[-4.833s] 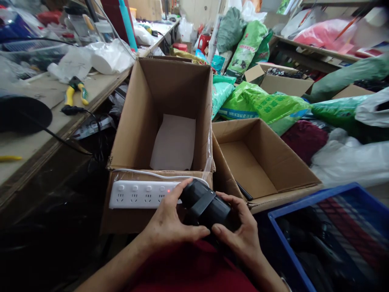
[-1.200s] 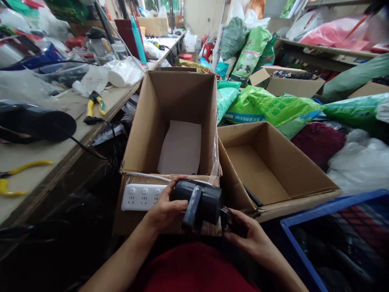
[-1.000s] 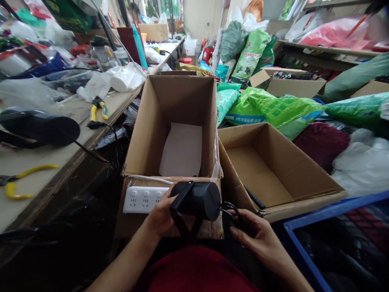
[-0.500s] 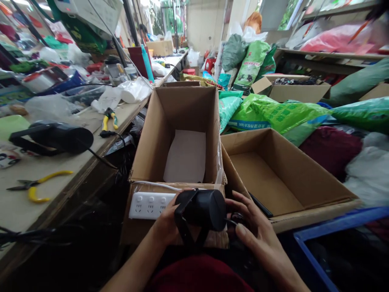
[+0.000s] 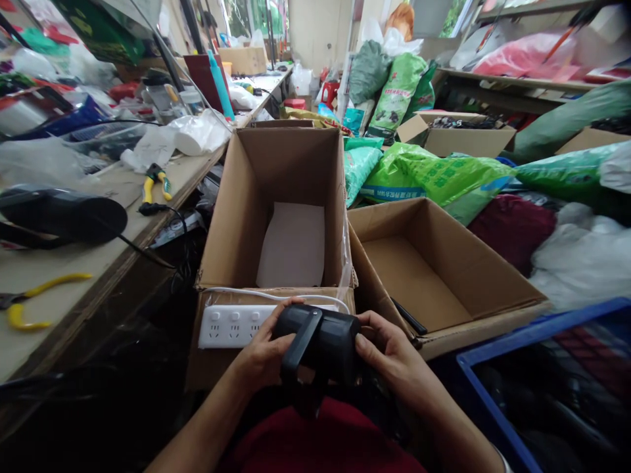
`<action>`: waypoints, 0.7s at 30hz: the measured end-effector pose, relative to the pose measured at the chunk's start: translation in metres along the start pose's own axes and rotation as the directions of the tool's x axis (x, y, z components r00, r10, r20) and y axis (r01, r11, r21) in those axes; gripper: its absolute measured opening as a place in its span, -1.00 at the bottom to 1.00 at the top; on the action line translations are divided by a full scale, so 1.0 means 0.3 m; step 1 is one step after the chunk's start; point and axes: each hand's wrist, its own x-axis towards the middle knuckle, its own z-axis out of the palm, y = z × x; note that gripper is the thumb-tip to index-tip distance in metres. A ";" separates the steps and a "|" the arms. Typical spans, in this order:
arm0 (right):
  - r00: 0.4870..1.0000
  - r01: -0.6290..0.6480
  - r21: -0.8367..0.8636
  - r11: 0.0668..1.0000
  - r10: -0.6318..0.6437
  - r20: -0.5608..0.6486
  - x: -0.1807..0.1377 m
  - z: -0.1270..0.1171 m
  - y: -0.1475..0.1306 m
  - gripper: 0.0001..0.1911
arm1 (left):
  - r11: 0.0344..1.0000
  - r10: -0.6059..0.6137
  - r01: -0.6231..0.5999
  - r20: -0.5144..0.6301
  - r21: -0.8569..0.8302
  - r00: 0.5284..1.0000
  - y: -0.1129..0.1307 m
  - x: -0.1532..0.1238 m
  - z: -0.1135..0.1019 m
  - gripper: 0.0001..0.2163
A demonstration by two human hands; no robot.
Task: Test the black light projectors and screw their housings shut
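A black cylindrical spotlight point(image 5: 336, 338) with a U-shaped bracket is held up in front of my body. My left hand point(image 5: 266, 348) grips its left end, with fingers over the top and the thumb near the bracket. At the other end, my right hand point(image 5: 387, 345) closes on the rim with thumb and fingers. Its lower part and cord are dark and hard to make out. Just behind lies a white power strip point(image 5: 229, 326) on a carton flap, partly covered by my left hand. Beyond that stands an open cardboard box point(image 5: 229, 217) with a pale sheet on its bottom.
A second open carton point(image 5: 473, 276) stands to the right, by a blue crate point(image 5: 493, 407) with dark items. On the left bench point(image 5: 113, 276) lie another black spotlight point(image 5: 64, 213), yellow-handled pliers point(image 5: 29, 315) and yellow-green pliers point(image 5: 155, 187). Green sacks point(image 5: 428, 174) are piled behind.
My right hand has moved from the cord beside the spotlight onto its right end. The spotlight has turned and tilted slightly, so its end face shows less. The whole view has shifted a little.
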 end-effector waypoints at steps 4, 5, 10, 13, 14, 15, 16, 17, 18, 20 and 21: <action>0.999 0.030 -0.111 0.993 -0.033 -0.022 -0.020 0.010 0.006 -0.58 | 0.999 -0.014 0.015 -0.036 0.032 0.999 0.016 -0.017 0.031 -0.45; 0.999 0.036 -0.136 0.990 -0.040 -0.030 -0.026 0.013 0.012 -0.60 | 0.999 -0.020 0.022 -0.040 0.043 0.999 0.020 -0.023 0.037 -0.43; 0.999 0.031 -0.096 0.995 -0.035 -0.038 -0.040 0.026 0.052 -0.64 | 0.993 -0.052 0.051 0.005 0.107 0.999 0.043 -0.032 0.032 -0.41; 0.998 0.045 -0.041 0.998 -0.046 -0.036 -0.032 0.026 0.063 -0.59 | 0.997 -0.030 0.024 0.089 0.067 0.996 0.051 -0.019 0.024 -0.41; 0.998 0.052 -0.035 0.998 -0.053 -0.038 -0.028 0.024 0.063 -0.57 | 0.999 -0.022 0.018 0.114 0.042 0.993 0.052 -0.014 0.024 -0.41; 0.998 0.054 -0.031 0.998 -0.055 -0.036 -0.024 0.021 0.062 -0.56 | 1.000 -0.017 0.015 0.126 0.020 0.992 0.050 -0.011 0.024 -0.42; 0.998 0.050 -0.021 0.999 -0.051 -0.030 -0.020 0.018 0.060 -0.56 | 1.000 -0.016 0.015 0.128 0.006 0.992 0.046 -0.008 0.024 -0.43; 0.999 0.041 -0.002 0.999 -0.041 -0.024 -0.017 0.014 0.056 -0.56 | 1.000 -0.020 0.020 0.122 0.005 0.992 0.041 -0.006 0.025 -0.43; 0.999 0.030 0.025 0.999 -0.029 -0.023 -0.015 0.012 0.052 -0.57 | 0.999 -0.030 0.028 0.107 0.019 0.994 0.035 -0.005 0.024 -0.43; 0.999 -0.007 0.095 0.995 0.010 -0.031 -0.014 0.009 0.043 -0.60 | 0.996 -0.048 0.044 0.051 0.072 0.998 0.020 0.001 0.024 -0.45; 0.999 -0.028 0.130 0.991 0.033 -0.038 -0.015 0.009 0.037 -0.61 | 0.994 -0.047 0.045 0.022 0.102 0.999 0.014 0.005 0.026 -0.46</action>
